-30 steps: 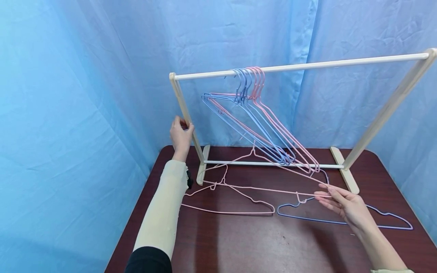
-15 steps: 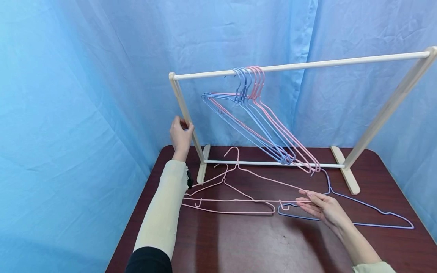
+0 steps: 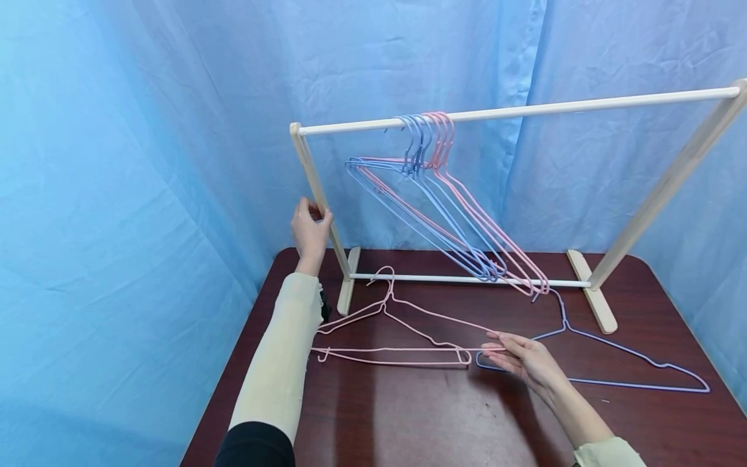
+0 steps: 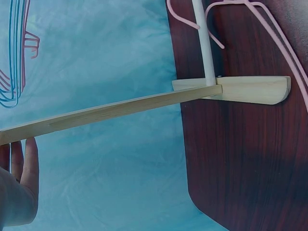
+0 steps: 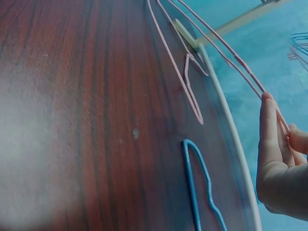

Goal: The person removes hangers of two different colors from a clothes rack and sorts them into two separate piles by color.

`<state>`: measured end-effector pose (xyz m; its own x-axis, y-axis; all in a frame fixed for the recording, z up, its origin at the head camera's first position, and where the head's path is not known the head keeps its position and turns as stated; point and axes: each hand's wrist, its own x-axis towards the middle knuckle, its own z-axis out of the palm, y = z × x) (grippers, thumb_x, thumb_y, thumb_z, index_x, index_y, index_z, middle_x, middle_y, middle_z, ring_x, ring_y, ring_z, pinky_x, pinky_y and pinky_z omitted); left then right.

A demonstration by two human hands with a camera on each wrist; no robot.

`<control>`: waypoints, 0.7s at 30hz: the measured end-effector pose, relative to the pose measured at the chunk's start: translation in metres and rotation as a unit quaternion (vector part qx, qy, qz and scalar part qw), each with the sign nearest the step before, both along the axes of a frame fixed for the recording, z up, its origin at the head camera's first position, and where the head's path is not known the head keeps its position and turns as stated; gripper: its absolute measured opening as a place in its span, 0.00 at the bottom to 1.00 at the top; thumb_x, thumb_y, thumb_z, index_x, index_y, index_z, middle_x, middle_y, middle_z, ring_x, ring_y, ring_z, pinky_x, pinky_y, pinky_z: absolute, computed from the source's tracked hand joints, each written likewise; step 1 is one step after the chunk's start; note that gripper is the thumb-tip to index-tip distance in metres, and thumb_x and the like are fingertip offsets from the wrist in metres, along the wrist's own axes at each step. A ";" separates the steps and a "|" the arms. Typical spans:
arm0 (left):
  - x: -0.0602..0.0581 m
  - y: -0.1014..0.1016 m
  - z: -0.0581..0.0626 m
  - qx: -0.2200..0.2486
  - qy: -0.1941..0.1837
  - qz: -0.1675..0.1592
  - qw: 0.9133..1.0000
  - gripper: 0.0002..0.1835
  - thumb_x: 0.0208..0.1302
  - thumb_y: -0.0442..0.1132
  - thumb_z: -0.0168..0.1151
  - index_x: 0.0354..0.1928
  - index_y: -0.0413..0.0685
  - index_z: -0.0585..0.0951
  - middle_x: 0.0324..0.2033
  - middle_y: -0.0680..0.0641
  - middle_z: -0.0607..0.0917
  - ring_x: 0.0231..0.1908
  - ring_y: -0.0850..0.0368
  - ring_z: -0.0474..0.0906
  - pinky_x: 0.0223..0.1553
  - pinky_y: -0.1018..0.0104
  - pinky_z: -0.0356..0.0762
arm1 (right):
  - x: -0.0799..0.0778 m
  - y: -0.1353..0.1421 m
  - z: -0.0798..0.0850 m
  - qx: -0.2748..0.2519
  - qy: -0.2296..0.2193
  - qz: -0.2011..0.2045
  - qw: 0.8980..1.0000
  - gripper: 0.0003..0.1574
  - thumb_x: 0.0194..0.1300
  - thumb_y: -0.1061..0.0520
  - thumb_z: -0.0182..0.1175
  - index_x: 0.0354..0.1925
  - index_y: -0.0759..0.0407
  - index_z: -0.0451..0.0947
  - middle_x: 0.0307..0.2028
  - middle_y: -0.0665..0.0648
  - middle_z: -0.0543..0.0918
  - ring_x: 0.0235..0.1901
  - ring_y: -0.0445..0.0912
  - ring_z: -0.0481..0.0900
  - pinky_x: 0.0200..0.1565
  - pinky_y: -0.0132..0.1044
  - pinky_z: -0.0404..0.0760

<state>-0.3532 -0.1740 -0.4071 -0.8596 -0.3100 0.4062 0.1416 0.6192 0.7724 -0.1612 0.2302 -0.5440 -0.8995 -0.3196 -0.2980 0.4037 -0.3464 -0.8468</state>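
My left hand (image 3: 309, 233) grips the left wooden post (image 3: 309, 165) of a clothes rack; in the left wrist view its fingers (image 4: 31, 156) lie against that post. My right hand (image 3: 528, 363) pinches one lower corner of a pink clothes hanger (image 3: 443, 316), thumb on one side and fingers on the other. The held hanger is raised over the table, its hook pointing away from me. Behind and below it, a second pink hanger (image 3: 408, 327) lies on the table. A blue hanger (image 3: 618, 347) lies to the right, partly covered by my right hand.
Several blue hangers (image 3: 421, 146) and pink hangers (image 3: 448, 143) hang bunched on the left part of the rack's white top rod (image 3: 583, 108). A white lower rod (image 3: 420, 278) joins the two wooden feet. The dark table (image 3: 438, 415) is backed by blue curtains (image 3: 233, 97).
My right hand has moved left and slightly toward me with the pink hanger, which now overlaps the pink hanger on the table. My left hand stays on the post.
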 end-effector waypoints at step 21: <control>0.000 0.000 0.000 0.002 0.007 0.001 1.000 0.10 0.69 0.41 0.59 0.40 0.41 0.72 0.44 0.39 0.80 0.45 0.44 0.82 0.47 0.51 0.82 | 0.000 -0.017 -0.028 0.052 -0.010 0.049 0.997 0.34 0.79 0.64 0.41 0.69 0.88 0.44 0.43 0.61 0.88 0.45 0.42 0.88 0.52 0.34 0.84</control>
<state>-0.3529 -0.1736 -0.4070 -0.8534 -0.3127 0.4170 0.1517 0.6164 0.7727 -0.1608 0.2129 -0.5724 -0.8590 -0.3715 -0.3523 0.4488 -0.2154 -0.8673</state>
